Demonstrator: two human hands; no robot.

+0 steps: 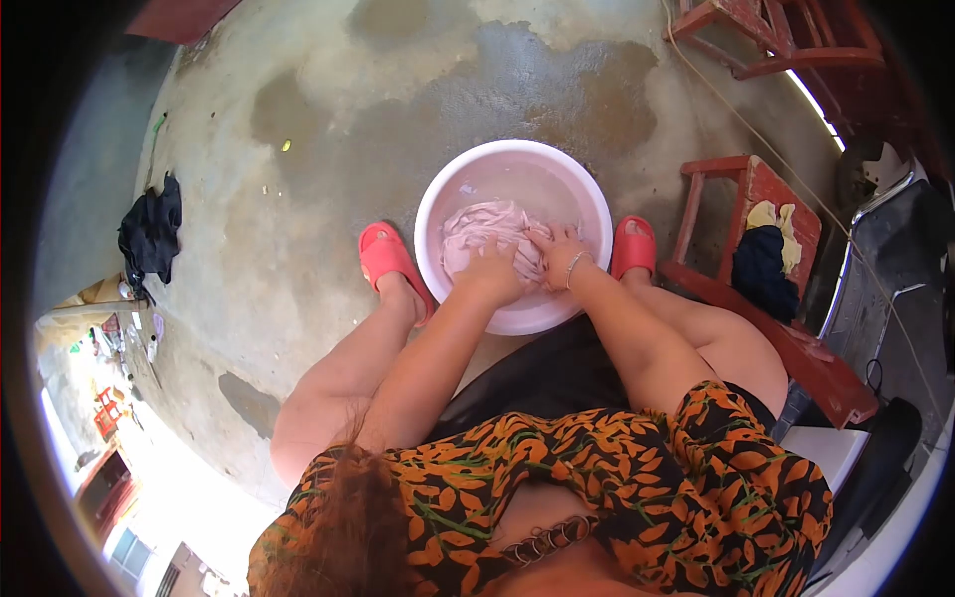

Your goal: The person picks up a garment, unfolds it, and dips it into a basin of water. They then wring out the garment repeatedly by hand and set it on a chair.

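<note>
In the basin (427,224), our left hand (490,271) and right hand (561,252), grip spread, seemingly knead cloth (487,218); the next press likely needs firmness.

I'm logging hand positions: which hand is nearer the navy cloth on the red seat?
Right. The right hand is on the pink cloth in the basin, left of the navy cloth; the left hand, beside it, is farther left.
</note>
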